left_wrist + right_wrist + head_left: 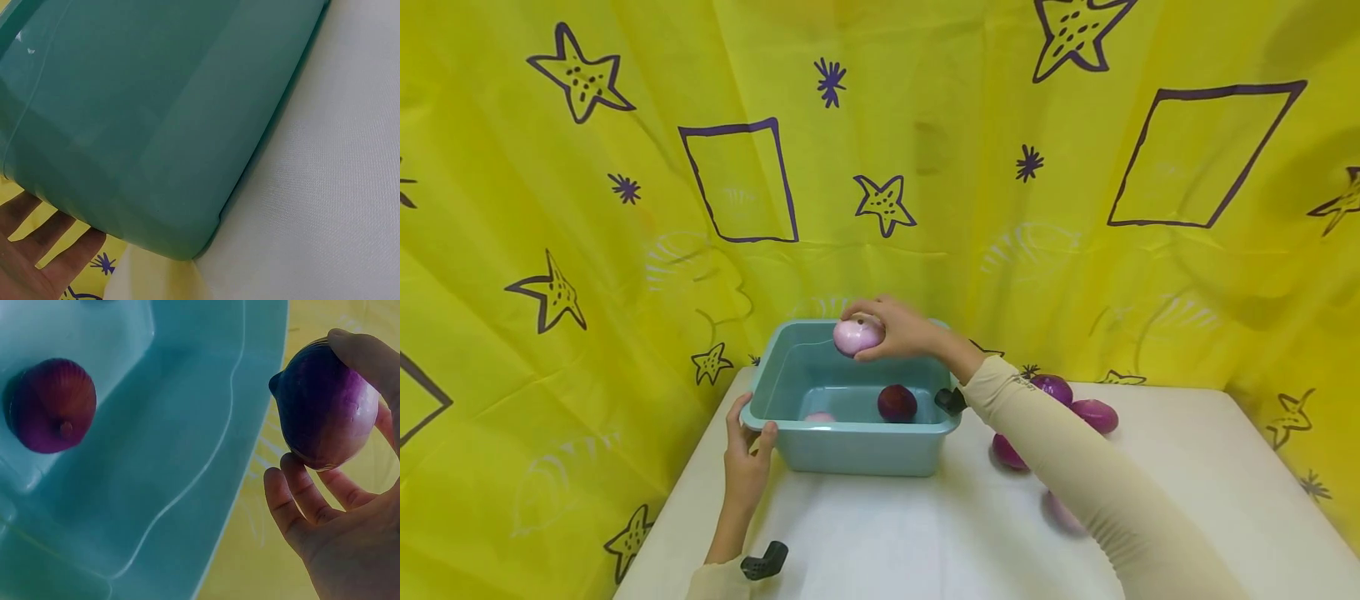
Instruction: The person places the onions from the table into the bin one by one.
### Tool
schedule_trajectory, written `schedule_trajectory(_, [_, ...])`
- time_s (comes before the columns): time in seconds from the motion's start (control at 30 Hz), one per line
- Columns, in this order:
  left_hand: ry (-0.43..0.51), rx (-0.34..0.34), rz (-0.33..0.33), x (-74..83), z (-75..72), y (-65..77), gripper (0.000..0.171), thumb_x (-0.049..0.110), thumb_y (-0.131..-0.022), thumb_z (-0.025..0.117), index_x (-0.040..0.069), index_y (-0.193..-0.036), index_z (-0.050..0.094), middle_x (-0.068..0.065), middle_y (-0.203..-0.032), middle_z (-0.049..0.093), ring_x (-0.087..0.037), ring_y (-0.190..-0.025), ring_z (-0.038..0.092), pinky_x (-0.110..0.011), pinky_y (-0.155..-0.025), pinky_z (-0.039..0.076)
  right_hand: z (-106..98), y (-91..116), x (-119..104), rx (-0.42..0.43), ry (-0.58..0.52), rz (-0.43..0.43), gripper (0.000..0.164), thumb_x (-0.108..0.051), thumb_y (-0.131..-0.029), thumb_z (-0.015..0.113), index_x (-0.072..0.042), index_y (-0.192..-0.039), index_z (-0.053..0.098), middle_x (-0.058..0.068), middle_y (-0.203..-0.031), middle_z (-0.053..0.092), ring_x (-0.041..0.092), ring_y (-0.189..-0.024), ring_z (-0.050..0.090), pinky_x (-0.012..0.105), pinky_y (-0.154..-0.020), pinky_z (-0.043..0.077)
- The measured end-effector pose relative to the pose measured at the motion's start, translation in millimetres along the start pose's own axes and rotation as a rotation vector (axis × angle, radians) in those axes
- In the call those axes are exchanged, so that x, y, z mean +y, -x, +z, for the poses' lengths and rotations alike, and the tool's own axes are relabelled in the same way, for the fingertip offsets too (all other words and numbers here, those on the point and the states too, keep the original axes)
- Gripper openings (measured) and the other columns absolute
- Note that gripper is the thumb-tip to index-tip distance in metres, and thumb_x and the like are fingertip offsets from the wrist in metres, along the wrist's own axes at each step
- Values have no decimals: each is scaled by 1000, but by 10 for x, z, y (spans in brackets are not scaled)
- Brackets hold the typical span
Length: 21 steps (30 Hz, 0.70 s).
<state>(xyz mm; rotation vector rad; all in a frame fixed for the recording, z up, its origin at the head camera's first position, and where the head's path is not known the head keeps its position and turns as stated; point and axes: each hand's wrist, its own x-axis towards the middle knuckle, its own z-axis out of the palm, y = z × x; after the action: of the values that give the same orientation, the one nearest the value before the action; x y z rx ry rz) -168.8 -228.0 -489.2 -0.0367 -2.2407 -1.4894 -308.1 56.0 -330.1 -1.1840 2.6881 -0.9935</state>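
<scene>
My right hand (906, 329) holds a red onion (857, 336) above the teal plastic basin (861, 450). In the right wrist view the thumb and fingers grip that onion (328, 406), its pointed tip facing the basin. Inside the basin lies a dark red onion (897, 403); a paler one (820, 417) is mostly hidden by the front wall. My left hand (747, 471) grips the basin's front left corner, thumb on the front and fingers on the left side. The left wrist view shows those fingers (69, 256) against the outer wall.
On the white table (865, 542), several more onions lie to the right, among them a purple one (1051, 388) and a pink one (1094, 415). My right sleeve (1097, 483) partly covers this group. A yellow patterned curtain (880, 108) hangs close behind the basin.
</scene>
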Motion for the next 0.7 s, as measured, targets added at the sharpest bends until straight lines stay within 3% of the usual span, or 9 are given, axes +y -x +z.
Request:
schedule_trajectory(0.1, [16, 5, 9, 0, 3, 1, 62, 17, -104, 59, 22, -157, 28, -17, -154, 47, -44, -131, 55, -36, -100, 52, 54, -28, 2, -14, -10, 2, 58, -25, -81, 88, -25, -133, 62, 9, -127, 57, 26, -118, 48, 34, -88, 55])
schedule_trajectory(0.23, [34, 4, 16, -11, 7, -3, 62, 17, -104, 58, 22, -158, 27, -18, -155, 45, -47, -132, 53, -64, -102, 47, 95, -46, -10, -33, -16, 3, 58, -25, -82, 87, -25, -134, 62, 9, -128, 56, 26, -118, 47, 33, -88, 54])
schedule_trajectory(0.43, [35, -9, 4, -9, 3, 3, 62, 18, -105, 57, 23, -158, 26, -18, -158, 42, -48, -135, 49, -66, -104, 44, 122, -34, -29, -54, -25, 35, 60, -26, -83, 87, -26, -136, 60, 11, -131, 53, 27, -118, 48, 34, -90, 55])
schedule_trajectory(0.6, [25, -12, 0, 3, 5, 3, 63, 19, -105, 57, 23, -159, 25, -18, -158, 42, -48, -133, 51, -66, -101, 47, 115, -26, -26, -77, -2, 44, 75, -30, -84, 86, -24, -150, 49, 16, -148, 48, 36, -134, 45, 52, -107, 47])
schedule_trajectory(0.7, [25, -7, -6, 4, 9, 2, 62, 20, -105, 58, 24, -158, 26, -19, -157, 43, -48, -133, 51, -65, -102, 47, 106, -20, -22, -88, 10, 59, 82, -33, -85, 85, -26, -155, 43, 14, -155, 43, 35, -141, 40, 57, -111, 42])
